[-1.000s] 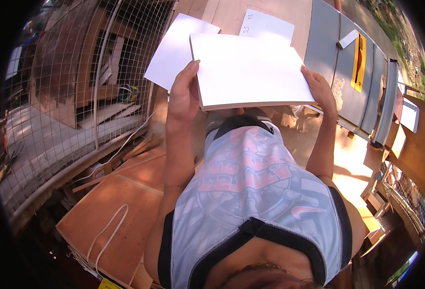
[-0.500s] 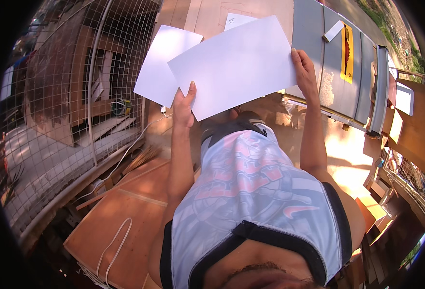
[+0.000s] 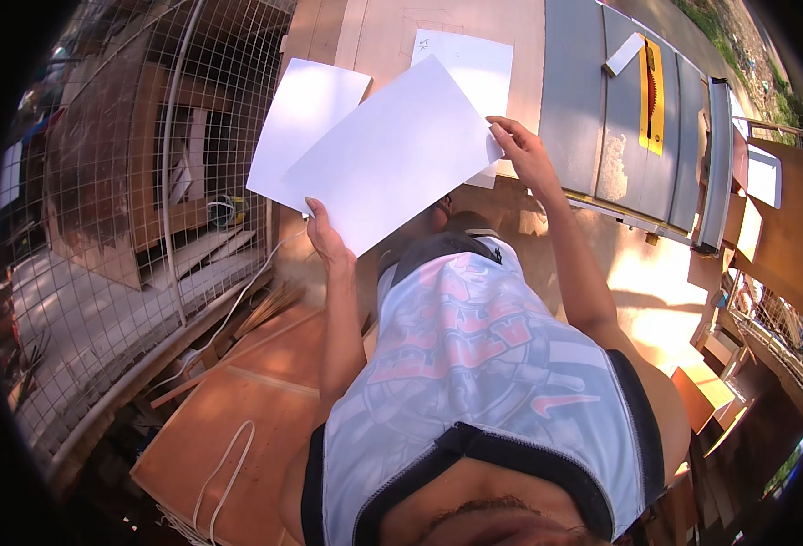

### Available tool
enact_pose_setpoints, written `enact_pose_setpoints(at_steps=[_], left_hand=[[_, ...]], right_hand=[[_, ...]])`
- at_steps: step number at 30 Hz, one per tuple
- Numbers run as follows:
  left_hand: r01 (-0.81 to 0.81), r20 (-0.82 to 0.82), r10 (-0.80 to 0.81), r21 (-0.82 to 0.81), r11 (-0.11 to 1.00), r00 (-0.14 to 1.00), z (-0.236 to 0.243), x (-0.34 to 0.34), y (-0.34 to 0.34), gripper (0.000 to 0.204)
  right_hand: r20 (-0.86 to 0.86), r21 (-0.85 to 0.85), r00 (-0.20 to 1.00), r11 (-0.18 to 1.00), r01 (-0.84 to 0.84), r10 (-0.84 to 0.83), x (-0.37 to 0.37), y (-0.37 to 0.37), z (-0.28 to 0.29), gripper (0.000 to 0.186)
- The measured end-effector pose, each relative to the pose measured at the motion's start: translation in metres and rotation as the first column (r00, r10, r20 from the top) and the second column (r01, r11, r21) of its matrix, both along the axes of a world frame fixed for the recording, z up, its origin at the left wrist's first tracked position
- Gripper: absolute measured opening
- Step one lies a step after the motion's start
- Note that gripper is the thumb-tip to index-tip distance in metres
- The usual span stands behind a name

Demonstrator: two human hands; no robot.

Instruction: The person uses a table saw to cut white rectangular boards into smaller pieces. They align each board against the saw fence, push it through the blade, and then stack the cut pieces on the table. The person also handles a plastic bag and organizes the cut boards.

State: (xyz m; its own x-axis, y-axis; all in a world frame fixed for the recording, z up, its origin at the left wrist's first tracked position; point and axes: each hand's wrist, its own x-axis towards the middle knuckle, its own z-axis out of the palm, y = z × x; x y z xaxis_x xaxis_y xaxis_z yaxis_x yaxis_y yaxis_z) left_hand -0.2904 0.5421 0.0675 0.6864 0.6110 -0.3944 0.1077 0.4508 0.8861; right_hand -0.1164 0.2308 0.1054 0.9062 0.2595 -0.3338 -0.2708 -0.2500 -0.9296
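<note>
Left hand (image 3: 329, 238) grips a large white board (image 3: 388, 159) at its lower-left end, thumb laid along the top face near the left edge and fingers hidden below. Right hand (image 3: 529, 156) meets the same board by its right corner, fingers partly bent with the tips at the edge; whether they are closed on it, I cannot tell. Between the two, the board slants, its long axis running from the left hand, low and close to the body, up and away to the right, so the left hand is the nearer one to the person. One corner points far ahead, and the lowest one juts past the front of the wooden tabletop (image 3: 379, 45) toward the body. Under the board's left part in this view lies another white panel (image 3: 306, 100); beyond its far edge lies a marked white sheet (image 3: 479, 77). Contact with either is not clear. Planks show between those two pieces. Farther right, past the right hand, the tabletop adjoins a grey saw table (image 3: 574, 109) with a yellow plate (image 3: 657, 136) and a white strip (image 3: 625, 55). To the left, a wire fence (image 3: 172, 136) bounds the side; sunlit floor (image 3: 643, 282) lies below the saw table.
</note>
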Motion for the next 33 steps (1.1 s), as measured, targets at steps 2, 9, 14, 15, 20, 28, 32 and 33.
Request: enact_pose_setpoints(at_steps=[2,9,14,15,20,28,32,33], left_hand=[[-0.102,-0.018,0.101,-0.011,0.995,0.995,-0.003,-0.006,0.002,0.074],[-0.387,-0.073,0.387,0.016,0.922,0.919,-0.011,0.015,0.003,0.074],[-0.392,-0.027,0.392,0.009,0.920,0.920,-0.019,0.054,0.001,0.070],[-0.379,-0.010,0.379,-0.002,0.926,0.925,-0.023,0.059,-0.002,0.070],[-0.284,0.020,0.295,-0.209,0.936,0.955,-0.029,0.049,-0.039,0.062],[-0.096,-0.045,0.087,-0.296,0.950,0.995,-0.031,0.014,-0.062,0.047],[0.009,-0.135,-0.041,-0.229,0.973,0.990,-0.051,0.000,-0.055,0.052],[0.015,-0.125,-0.045,-0.234,0.972,0.991,-0.054,0.001,-0.054,0.051]], right_hand=[[-0.097,-0.083,0.968,0.971,0.224,-0.232,-0.016,-0.006,-0.031,0.042],[-0.560,-0.045,0.758,0.925,0.376,-0.335,-0.077,-0.004,-0.085,0.058],[-0.664,0.163,0.656,0.787,0.595,-0.359,-0.085,-0.003,-0.083,0.037],[-0.677,0.211,0.655,0.764,0.610,-0.336,-0.087,-0.007,-0.076,0.036],[-0.703,0.240,0.649,0.762,0.602,-0.291,-0.113,-0.030,-0.044,0.022],[-0.756,0.146,0.559,0.745,0.651,-0.340,-0.151,-0.045,-0.066,0.015],[-0.756,0.125,0.545,0.738,0.664,-0.363,-0.149,-0.045,-0.076,0.016],[-0.755,0.119,0.540,0.733,0.670,-0.371,-0.150,-0.047,-0.080,0.018]])
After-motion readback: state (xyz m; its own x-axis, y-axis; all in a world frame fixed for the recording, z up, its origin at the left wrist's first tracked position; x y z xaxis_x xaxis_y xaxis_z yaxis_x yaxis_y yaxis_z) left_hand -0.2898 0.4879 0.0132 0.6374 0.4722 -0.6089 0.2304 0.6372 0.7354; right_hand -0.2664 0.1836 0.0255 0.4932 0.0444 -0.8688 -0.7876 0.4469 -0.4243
